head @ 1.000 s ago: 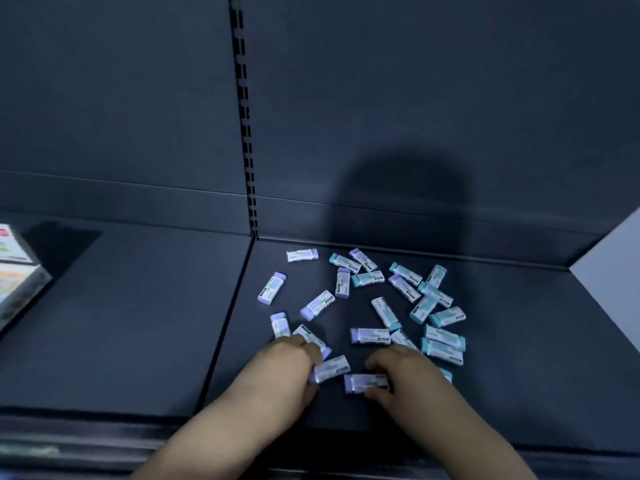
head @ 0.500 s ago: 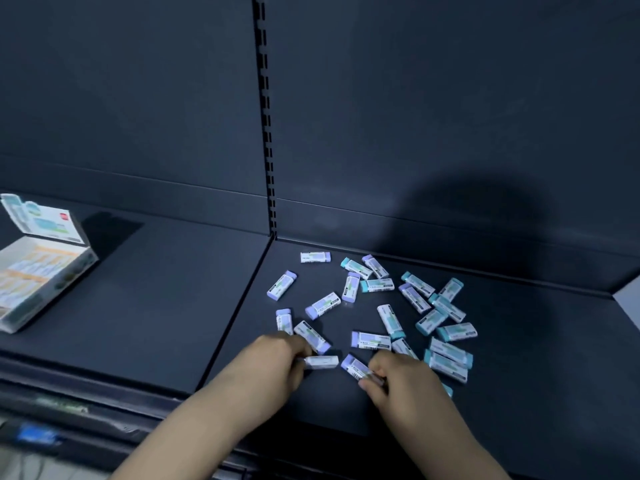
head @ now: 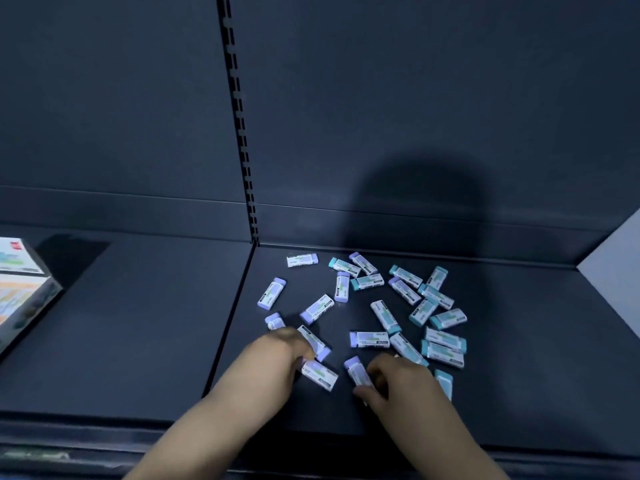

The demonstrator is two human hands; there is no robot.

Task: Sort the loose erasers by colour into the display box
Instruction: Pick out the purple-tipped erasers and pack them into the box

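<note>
Left hand [head: 277, 358]: fingers curled round purple-capped eraser [head: 320, 375] at fingertips. Right hand [head: 398, 382]: pinching second purple eraser [head: 356, 370]. Teal erasers [head: 443, 355] lie beyond right hand. Display box [head: 24, 296] sits well left of left hand. Recommend: gather purples only, firm both grips before carrying, leave teals.

We are looking at white-sleeved purple-ended erasers [head: 272, 293] and teal-ended erasers [head: 447, 318] lying flat, scattered on a dark shelf [head: 519, 375], the printed display box [head: 24, 292] sitting well apart, far left.
</note>
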